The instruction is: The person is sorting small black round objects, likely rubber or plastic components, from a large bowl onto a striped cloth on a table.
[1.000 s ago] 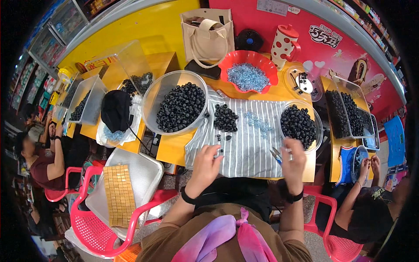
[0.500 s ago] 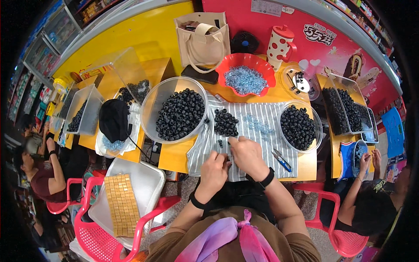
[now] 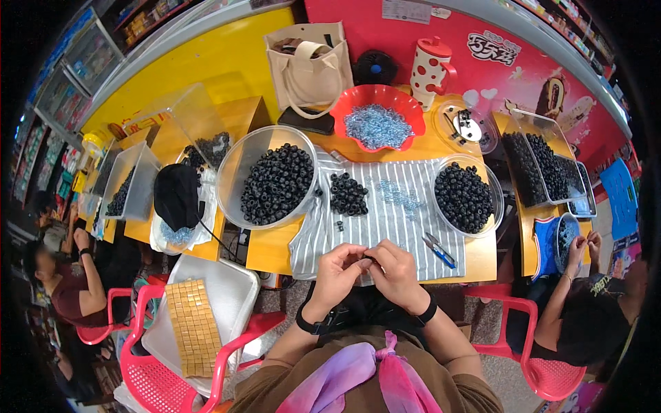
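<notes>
My left hand (image 3: 339,274) and my right hand (image 3: 395,274) meet at the near edge of the striped cloth (image 3: 313,237). Their fingertips pinch together on a small black part, mostly hidden by the fingers. Beyond them on the cloth lies a loose pile of black ring-like parts (image 3: 348,194), with a couple of strays (image 3: 340,226) just nearer. To the pile's right, small clear-blue pieces (image 3: 403,196) are scattered. A pair of blue-handled thread snips (image 3: 439,250) rests right of my hands.
Round tubs of black parts stand left (image 3: 231,175) and right (image 3: 496,220). Behind sit a red bowl (image 3: 418,110) of clear-blue pieces, a canvas bag (image 3: 310,76) and a dotted cup (image 3: 428,72). Chairs (image 3: 165,372) flank me; other people work at both sides.
Both hands have drawn back from the pile toward me, off the middle of the cloth, and come together at the fingertips. The view has shifted slightly.
</notes>
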`<action>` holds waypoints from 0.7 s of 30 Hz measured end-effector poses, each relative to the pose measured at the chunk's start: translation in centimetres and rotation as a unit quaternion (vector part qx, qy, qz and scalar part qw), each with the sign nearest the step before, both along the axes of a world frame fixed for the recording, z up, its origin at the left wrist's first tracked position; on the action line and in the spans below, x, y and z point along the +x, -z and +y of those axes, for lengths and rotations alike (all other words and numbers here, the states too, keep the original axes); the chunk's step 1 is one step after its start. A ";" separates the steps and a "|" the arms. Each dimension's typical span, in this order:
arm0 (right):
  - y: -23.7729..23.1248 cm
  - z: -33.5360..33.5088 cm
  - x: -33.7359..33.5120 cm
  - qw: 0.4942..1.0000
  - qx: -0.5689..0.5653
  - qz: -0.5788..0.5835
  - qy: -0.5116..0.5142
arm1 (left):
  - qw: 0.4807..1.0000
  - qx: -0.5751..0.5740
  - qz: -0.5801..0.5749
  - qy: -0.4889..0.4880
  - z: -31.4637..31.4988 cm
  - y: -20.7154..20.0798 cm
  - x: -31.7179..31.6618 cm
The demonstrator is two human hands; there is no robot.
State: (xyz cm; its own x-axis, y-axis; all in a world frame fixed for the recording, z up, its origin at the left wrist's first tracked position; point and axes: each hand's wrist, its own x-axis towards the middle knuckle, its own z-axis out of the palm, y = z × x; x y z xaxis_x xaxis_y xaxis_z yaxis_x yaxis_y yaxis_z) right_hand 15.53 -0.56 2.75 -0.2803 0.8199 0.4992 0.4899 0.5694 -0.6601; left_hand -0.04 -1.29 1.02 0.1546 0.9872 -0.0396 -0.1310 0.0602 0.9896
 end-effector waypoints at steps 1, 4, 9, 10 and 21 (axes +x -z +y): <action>0.1 -0.2 0.2 1.000 0.009 0.016 0.009 | 1.000 0.001 0.004 0.005 0.0 -0.2 0.3; -0.5 -0.8 1.6 0.999 0.021 -0.022 0.027 | 0.992 0.090 0.089 -0.013 -0.1 -1.1 1.1; -0.3 -1.4 7.0 0.956 -0.014 -0.196 0.218 | 0.894 0.285 0.343 -0.030 0.2 -1.8 1.3; 0.2 -1.3 7.8 0.950 -0.035 -0.197 0.240 | 0.921 0.237 0.307 -0.025 0.3 -1.9 1.0; 2.3 -0.8 10.5 0.936 0.017 -0.221 0.275 | 0.994 0.041 0.099 0.001 0.0 -1.3 1.2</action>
